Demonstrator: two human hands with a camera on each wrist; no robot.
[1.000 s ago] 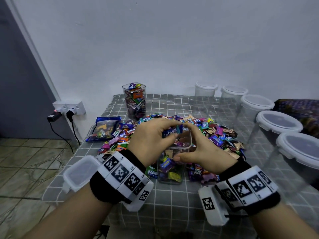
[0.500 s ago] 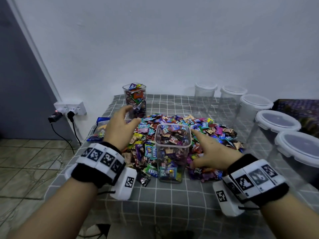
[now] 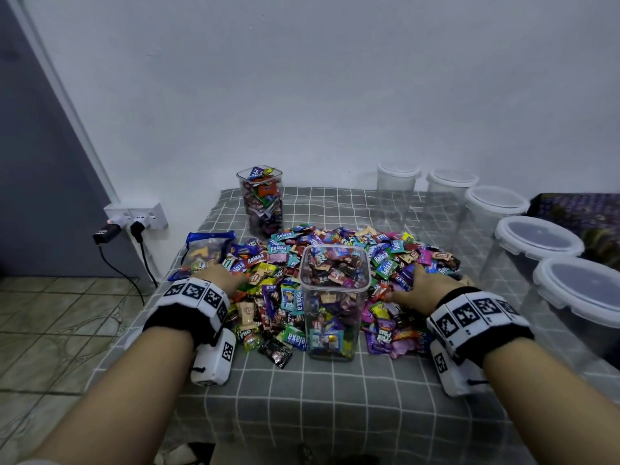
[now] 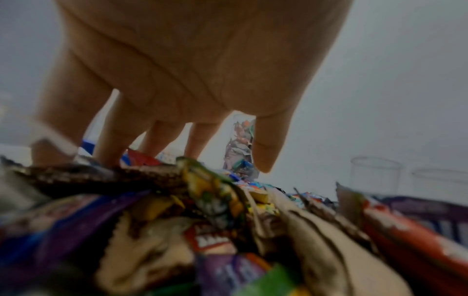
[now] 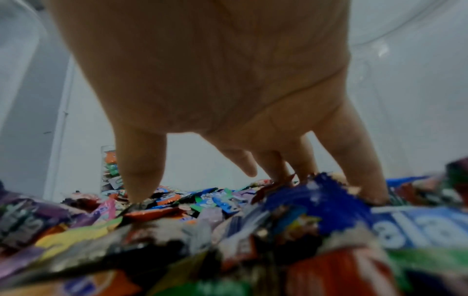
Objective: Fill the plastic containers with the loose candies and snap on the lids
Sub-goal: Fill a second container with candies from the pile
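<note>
Candy pile is sitting under both spread-open, empty hands, left hand and right hand, open tub standing between them, lidded tubs lining up beyond the right.

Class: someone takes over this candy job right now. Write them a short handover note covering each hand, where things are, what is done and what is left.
Left hand: open, fingers spread down onto the candy pile, gripping nothing.
Right hand: open, fingertips in the pile's right side.
Near container: between the hands, nearly full, no lid.
Far container: full, no lid on it.
Five lidded containers: along the right, empty.
Left: top up the near container, snap lids on both, then fill the rest.
</note>
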